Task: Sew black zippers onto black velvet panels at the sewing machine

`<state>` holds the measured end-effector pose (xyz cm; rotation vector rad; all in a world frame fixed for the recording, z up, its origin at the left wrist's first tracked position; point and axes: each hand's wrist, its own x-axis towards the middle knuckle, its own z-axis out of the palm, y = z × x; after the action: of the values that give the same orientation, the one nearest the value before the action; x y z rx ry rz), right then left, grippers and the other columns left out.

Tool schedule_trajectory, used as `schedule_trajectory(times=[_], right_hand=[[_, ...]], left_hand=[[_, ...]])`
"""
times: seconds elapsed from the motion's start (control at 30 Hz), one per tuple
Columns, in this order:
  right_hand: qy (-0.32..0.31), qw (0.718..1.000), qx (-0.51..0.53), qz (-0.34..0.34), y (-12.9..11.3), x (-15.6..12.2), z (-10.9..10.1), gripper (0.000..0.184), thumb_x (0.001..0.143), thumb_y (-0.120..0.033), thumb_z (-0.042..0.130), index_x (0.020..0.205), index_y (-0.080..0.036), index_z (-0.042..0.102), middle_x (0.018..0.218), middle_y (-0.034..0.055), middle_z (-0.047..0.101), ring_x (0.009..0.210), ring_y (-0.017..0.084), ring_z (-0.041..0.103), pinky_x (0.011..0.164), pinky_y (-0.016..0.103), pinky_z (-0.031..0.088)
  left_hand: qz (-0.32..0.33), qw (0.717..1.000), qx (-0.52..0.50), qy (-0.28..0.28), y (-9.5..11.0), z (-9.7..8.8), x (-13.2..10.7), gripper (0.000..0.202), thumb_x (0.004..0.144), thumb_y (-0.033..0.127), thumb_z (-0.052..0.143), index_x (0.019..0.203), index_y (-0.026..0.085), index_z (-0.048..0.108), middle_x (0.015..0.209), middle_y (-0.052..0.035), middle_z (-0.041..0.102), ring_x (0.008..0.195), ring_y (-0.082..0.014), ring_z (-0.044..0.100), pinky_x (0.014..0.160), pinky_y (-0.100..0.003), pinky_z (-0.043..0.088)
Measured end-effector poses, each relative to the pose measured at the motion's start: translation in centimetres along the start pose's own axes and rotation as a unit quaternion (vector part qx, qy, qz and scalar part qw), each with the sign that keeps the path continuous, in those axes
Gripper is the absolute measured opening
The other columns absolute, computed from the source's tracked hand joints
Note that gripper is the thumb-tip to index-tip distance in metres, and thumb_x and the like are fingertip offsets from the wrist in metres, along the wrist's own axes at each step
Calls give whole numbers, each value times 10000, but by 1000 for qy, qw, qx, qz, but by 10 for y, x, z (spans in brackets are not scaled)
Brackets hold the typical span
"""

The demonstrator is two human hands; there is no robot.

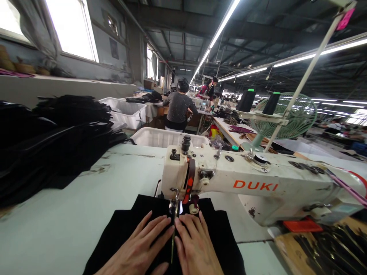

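Observation:
A piece of black fabric lies on the pale table under the needle of a white DUKI sewing machine. My left hand rests flat on the fabric just left of the presser foot, fingers stretched out. My right hand lies flat on the fabric just right of it, fingers extended toward the needle. The two hands nearly touch at the fingertips.
A tall heap of black cut pieces fills the table's left side. White bins stand behind the machine. Thread cones and a green fan sit at the right. A seated person works further back.

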<state>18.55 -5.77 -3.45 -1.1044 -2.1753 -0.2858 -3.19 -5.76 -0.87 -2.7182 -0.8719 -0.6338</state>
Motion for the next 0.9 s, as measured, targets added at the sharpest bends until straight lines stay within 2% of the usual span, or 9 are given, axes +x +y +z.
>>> schedule_trajectory(times=[0.17, 0.33, 0.43, 0.57, 0.7, 0.9], right_hand=[[50, 997, 47, -17, 0, 1, -5, 252, 1028, -245, 437, 1096, -196, 675, 983, 22, 733, 938, 175, 713, 1010, 345, 528], [100, 994, 40, -17, 0, 3, -2, 290, 1038, -279, 423, 1032, -199, 701, 909, 7, 743, 853, 157, 719, 968, 262, 537], [105, 993, 36, -31, 1, 2, 1, 245, 1020, -260, 468, 1036, -193, 702, 914, 7, 754, 855, 150, 720, 996, 246, 511], [119, 992, 31, -41, 2, 2, 4, 207, 1002, -240, 504, 1023, -194, 704, 905, -1, 763, 844, 144, 723, 1017, 240, 491], [128, 990, 26, -43, 3, 2, 4, 223, 1007, -243, 495, 1013, -189, 711, 905, -3, 765, 846, 135, 726, 1040, 229, 467], [137, 989, 26, -45, 3, 2, 4, 246, 1016, -236, 472, 988, -180, 710, 919, 8, 764, 886, 119, 726, 1088, 209, 400]], left_hand=[[-3, 1000, 2, -7, 4, 3, -3, 741, 823, 250, 625, 1519, 203, 376, 1419, -74, 570, 1258, -293, 578, 1056, -453, 465], [1, 1000, -2, 4, 0, 8, -3, 700, 790, 200, 600, 1472, 202, 444, 1422, -71, 568, 1283, -276, 556, 1076, -435, 446], [4, 1000, -11, 9, -3, 10, -3, 664, 801, 221, 612, 1449, 207, 471, 1425, -60, 566, 1300, -263, 541, 1099, -419, 422], [6, 999, -31, 16, -5, 11, -3, 651, 855, 252, 599, 1482, 231, 426, 1431, -44, 562, 1317, -248, 523, 1118, -400, 404], [-8, 999, -44, 10, -5, 12, -5, 644, 908, 269, 571, 1519, 262, 366, 1454, -35, 539, 1330, -247, 507, 1138, -414, 380], [-9, 999, -48, 11, -5, 10, -4, 633, 918, 275, 584, 1515, 242, 376, 1454, -46, 538, 1335, -235, 500, 1158, -379, 345]])
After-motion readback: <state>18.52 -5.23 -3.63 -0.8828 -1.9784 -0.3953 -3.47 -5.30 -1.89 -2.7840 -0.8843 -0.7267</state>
